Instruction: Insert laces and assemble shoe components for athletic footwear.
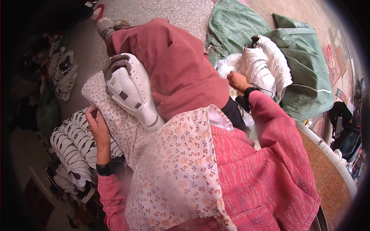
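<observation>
A white shoe upper (133,82) with mesh panels and grey-brown trim lies across my lap, on the floral apron (173,161); neither hand touches it. My left hand (98,125) is at the apron's left edge, its fingers loosely bent and apart, with nothing visible in them. Beside it are stacked white shoe uppers (71,144). On the right, my right hand (239,81) reaches to a bundle of nested white uppers (260,67) and a clear plastic bag (230,64). Its fingers are curled closed; what they hold, if anything, is hidden.
Green woven sacks (300,65) lie behind and right of the bundle. More white uppers (67,77) are stacked at the far left. A round brown-topped table or stool with a pale rim (339,165) stands at the right. Speckled floor (154,9) shows ahead.
</observation>
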### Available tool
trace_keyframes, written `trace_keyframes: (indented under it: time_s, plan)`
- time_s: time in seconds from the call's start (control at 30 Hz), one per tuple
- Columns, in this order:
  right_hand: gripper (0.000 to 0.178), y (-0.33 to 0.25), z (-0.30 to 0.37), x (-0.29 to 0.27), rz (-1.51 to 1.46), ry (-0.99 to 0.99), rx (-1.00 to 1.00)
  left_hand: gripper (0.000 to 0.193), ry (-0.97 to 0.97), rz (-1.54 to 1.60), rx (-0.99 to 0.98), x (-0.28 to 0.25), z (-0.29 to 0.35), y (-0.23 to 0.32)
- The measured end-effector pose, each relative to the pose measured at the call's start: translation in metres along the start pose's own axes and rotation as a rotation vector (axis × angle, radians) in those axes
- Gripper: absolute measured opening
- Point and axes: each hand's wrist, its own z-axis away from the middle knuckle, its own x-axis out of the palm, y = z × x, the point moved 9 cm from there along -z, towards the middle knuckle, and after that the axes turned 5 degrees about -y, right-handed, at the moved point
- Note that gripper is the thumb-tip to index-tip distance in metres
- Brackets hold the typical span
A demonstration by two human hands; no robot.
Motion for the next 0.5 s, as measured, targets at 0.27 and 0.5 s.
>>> trace_keyframes:
  time_s: [0.27, 0.5]
  plan:
    - [0.026, -0.004, 0.048, -0.225, -1.464, 0.016, 0.094, 0.019, 0.021, 0.077, 0.076, -0.005, -0.009, -0.004]
    - [0.031, -0.048, 0.082, -0.405, -1.148, 0.515, -0.279, 0.020, -0.045, 0.118, 0.013, -0.002, -0.012, -0.009]
